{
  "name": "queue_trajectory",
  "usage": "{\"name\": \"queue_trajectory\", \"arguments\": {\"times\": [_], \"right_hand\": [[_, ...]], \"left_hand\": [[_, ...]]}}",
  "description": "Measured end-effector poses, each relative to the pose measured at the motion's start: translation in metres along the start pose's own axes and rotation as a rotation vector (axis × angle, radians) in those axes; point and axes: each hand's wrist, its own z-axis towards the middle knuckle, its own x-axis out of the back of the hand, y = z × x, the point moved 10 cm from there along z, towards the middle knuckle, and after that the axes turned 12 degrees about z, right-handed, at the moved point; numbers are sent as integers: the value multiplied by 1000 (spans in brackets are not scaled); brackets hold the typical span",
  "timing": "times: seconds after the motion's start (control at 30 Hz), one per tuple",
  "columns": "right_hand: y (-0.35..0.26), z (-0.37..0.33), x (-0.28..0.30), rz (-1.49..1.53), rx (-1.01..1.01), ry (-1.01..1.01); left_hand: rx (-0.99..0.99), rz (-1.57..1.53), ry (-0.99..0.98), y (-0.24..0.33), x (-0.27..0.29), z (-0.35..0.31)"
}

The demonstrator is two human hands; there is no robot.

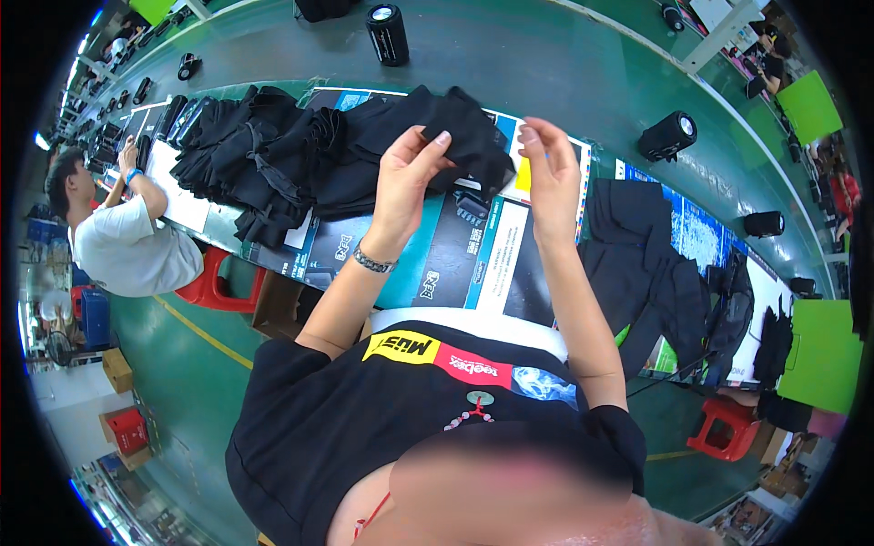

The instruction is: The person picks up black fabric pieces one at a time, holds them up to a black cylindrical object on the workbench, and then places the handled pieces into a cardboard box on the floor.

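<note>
My left hand (410, 175), with a patterned band at the wrist, pinches a black fabric piece (469, 136) between thumb and fingers. The fabric is held up above the table and spreads toward my right hand. My right hand (550, 162) is raised just right of the fabric, fingers apart and slightly curled, with nothing visible in it. Left of my hands lies a large heap of black fabric pieces (259, 164). More dark fabric (628, 246) is stacked on the table to the right.
Printed sheets (428, 259) cover the table before me. Black cylindrical speakers (388, 36) stand on the green surface beyond, another (667, 136) at right. A co-worker (137, 223) sits at left near a red stool (218, 280). Another red stool (724, 428) stands at right.
</note>
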Motion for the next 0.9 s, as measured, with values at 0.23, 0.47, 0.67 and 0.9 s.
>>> {"name": "queue_trajectory", "arguments": {"times": [0.23, 0.47, 0.67, 0.9], "right_hand": [[2, -11, -36, 5, -30, -237], [16, -28, -66, 365, -406, -462], [-13, -39, -119, -4, -157, -850], [-18, -17, -144, 45, -223, -797]], "left_hand": [[1, 6, -174, 13, -14, -9], [-100, -244, -313, 41, 2, -13], [14, -110, -295, 40, 18, -8], [61, 307, -424, 35, 36, -11]]}}
